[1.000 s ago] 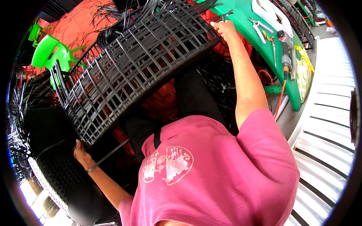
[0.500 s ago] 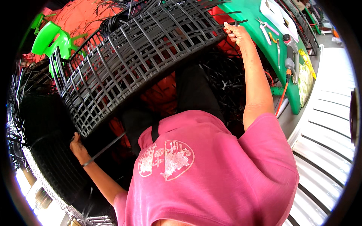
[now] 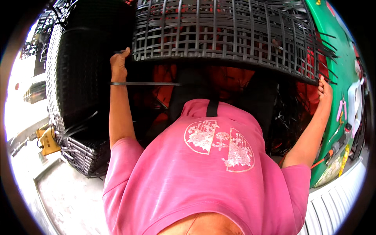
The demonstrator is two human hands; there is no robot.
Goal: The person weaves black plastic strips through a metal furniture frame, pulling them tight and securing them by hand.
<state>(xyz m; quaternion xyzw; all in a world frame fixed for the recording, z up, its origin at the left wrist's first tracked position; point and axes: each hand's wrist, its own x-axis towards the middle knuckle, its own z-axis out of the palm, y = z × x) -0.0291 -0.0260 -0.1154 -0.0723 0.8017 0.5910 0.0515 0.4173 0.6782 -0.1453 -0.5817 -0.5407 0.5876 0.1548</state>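
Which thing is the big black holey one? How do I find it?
Start at the pink T-shirt and look up. The black lattice spans between the left hand and right hand. Unlike the tightly woven black wicker at its left, it has open gaps showing red.

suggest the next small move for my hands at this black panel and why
Perhaps tug a protruding strip end with the right hand: it is at the lower right corner of the woven panel, beside such ends, while the left hand is near the lower left corner.
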